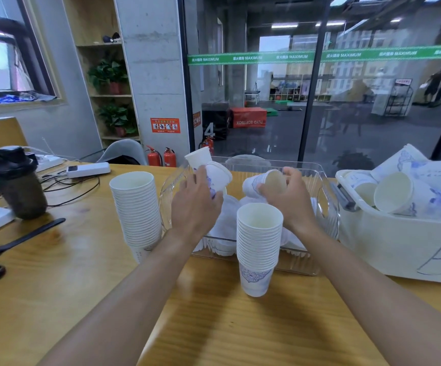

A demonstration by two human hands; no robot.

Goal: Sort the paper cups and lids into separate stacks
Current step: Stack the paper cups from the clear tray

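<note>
Paper cups fill both our hands over the clear tray (327, 196): left hand (195, 199) fingers curled round two cups (214, 173), right hand (290, 196) fingers clamped on one cup (264, 183); a stack (259, 241) stands just below them.

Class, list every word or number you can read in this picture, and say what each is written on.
"MAXIMUM": green strip on the glass wall, repeated; the characters beside it are blurred.
"PLYO SOFTBOX", upside down: red box.
"4": black box.
"5": white bin.
Red wall sign: too small to read.

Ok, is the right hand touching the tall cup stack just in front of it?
Apart. The head view shows the right hand gripping a loose cup over the clear bin, above the cup stack.
</note>
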